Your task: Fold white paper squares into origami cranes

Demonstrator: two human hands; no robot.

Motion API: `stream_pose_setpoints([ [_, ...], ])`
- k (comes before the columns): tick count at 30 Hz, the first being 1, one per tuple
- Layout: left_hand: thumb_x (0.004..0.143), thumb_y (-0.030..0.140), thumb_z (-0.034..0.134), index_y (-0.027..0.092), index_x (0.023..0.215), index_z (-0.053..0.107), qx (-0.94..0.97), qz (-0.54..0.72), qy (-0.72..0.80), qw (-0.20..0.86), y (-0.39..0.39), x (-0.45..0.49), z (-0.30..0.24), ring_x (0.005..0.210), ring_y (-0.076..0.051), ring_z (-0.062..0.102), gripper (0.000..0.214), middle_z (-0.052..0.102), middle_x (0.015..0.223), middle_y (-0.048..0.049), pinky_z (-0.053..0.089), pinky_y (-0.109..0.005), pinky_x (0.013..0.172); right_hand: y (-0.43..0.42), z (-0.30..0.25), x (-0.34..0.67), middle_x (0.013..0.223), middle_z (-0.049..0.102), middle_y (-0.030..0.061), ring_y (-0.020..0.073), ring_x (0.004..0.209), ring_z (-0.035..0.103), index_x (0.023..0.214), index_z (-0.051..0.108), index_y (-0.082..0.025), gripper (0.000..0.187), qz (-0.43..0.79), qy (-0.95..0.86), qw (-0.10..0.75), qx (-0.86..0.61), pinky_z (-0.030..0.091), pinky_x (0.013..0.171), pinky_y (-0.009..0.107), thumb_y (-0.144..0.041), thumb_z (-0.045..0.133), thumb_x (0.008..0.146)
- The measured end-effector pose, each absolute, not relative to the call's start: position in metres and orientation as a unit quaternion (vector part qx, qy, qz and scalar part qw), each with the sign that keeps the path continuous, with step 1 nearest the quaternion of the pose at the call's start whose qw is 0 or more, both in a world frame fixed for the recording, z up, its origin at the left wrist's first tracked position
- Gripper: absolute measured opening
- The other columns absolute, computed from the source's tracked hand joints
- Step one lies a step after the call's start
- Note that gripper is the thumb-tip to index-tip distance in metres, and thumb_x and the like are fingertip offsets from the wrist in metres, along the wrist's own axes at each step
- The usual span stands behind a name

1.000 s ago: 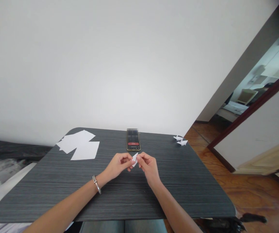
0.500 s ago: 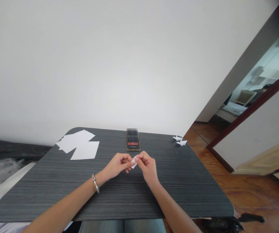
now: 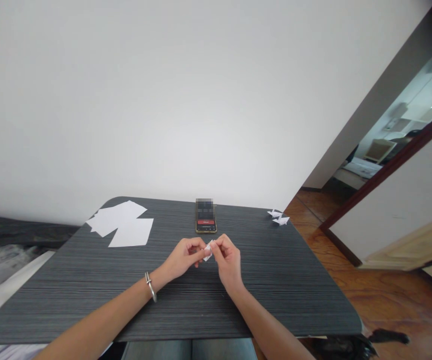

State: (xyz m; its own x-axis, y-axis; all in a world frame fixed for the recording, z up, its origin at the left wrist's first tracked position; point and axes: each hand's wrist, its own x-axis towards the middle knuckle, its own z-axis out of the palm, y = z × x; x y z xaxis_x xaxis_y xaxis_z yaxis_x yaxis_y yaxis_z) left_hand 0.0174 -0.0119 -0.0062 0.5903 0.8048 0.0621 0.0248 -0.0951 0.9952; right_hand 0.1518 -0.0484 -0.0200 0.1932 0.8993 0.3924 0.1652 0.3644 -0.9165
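The left hand [image 3: 182,258] and right hand [image 3: 229,260] hold a small folded paper [image 3: 208,251] between them, just above the dark surface [image 3: 69,305]; the fingers [image 3: 199,247] of both hands are pinched nearly shut on it; too hard a squeeze could crumple it; uneven pulling could tear it or loosen a crease; a slip could drop it near the phone [image 3: 205,217].

Small folded white paper [image 3: 208,250]: narrow, creased, several layers thick, upper tip tilted toward frame right. Pinched between left hand [image 3: 183,258] and right hand [image 3: 228,261], lower centre of frame.
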Motion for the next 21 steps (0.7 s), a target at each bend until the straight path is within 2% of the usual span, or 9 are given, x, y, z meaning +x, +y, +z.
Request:
stream_pose_setpoints([
  [4,0.073,0.036,0.059,0.011,0.064,0.055,0.657,0.323,0.303,0.61,-0.012,0.017,-0.004,0.047,-0.006,0.044,0.027,0.051,0.057,0.0021,0.037,-0.018,0.046,-0.047,-0.021,0.156,0.06,0.042,-0.0028,0.0107,0.052,0.039,0.063,0.057,-0.018,0.021,0.313,-0.575,0.599,-0.461,0.031,0.05,0.023,-0.025,0.049,0.081],
  [9,0.073,0.035,0.06,0.01,0.064,0.055,0.648,0.312,0.306,0.624,-0.009,0.015,-0.006,0.048,-0.006,0.044,0.026,0.051,0.056,0.002,0.037,-0.018,0.047,-0.044,-0.023,0.162,0.063,0.047,-0.0017,0.0113,0.056,0.043,0.066,0.062,-0.018,0.012,0.348,-0.579,0.589,-0.444,0.033,0.052,0.023,-0.023,0.057,0.076],
  [21,0.072,0.037,0.059,0.011,0.062,0.054,0.673,0.266,0.297,0.622,-0.006,0.009,0.0,0.05,-0.007,0.044,0.029,0.05,0.055,0.0028,0.037,-0.019,0.048,-0.043,-0.023,0.163,0.061,0.044,-0.0032,0.0086,0.05,0.037,0.061,0.06,-0.017,0.013,0.418,-0.565,0.567,-0.429,0.028,0.047,0.022,-0.024,0.06,0.071],
])
